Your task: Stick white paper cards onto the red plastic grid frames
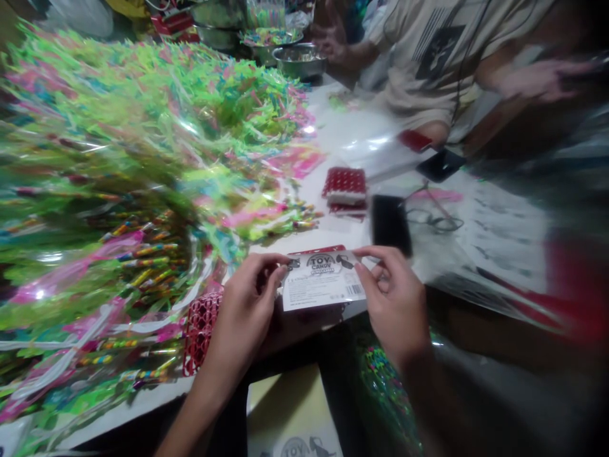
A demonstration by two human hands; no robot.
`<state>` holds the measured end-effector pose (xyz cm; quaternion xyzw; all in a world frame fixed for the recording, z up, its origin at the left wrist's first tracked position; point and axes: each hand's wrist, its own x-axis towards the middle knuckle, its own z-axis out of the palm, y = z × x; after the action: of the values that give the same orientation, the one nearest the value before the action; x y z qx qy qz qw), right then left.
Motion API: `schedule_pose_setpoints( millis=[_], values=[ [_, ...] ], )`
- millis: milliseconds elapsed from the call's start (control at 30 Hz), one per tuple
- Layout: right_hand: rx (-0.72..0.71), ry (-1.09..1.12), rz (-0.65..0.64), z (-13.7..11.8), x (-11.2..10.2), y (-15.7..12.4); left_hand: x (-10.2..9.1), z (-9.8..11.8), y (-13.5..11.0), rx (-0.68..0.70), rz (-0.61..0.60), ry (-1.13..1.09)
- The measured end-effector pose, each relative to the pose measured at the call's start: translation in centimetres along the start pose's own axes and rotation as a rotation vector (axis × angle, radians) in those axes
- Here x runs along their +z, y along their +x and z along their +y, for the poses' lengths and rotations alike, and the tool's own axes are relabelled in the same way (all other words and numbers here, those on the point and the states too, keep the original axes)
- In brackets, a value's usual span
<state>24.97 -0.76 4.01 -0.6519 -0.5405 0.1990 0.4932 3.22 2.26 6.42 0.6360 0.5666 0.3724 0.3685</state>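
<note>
My left hand and my right hand pinch the two ends of a white printed card reading "TOY CANDY", with a barcode on it. A red edge shows behind the card's top, likely a red package held with it. Just left of my left wrist lies a red lattice-patterned piece, partly hidden by that hand. A huge heap of shiny green and pink plastic-wrapped candy sticks spreads beyond it.
A stack of red packs and a black phone lie ahead on the white table. A cable sits beside the phone. Steel bowls stand at the back. A person in a pale T-shirt sits across, hands moving.
</note>
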Motion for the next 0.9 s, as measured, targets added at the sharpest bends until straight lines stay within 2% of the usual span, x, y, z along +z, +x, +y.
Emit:
schedule_pose_setpoints(
  millis=[233, 633, 900],
  values=[
    [0.052, 0.048, -0.005, 0.35, 0.14, -0.04, 0.18, -0.19, 0.12, 0.048, -0.004, 0.065],
    [0.191, 0.195, -0.083, 0.75, 0.17, 0.01, 0.2, -0.51, 0.04, 0.036, -0.056, 0.093],
    [0.2, 0.187, -0.112, 0.81, 0.11, 0.35, 0.27, -0.4, -0.03, 0.043, -0.06, 0.11]
  ],
)
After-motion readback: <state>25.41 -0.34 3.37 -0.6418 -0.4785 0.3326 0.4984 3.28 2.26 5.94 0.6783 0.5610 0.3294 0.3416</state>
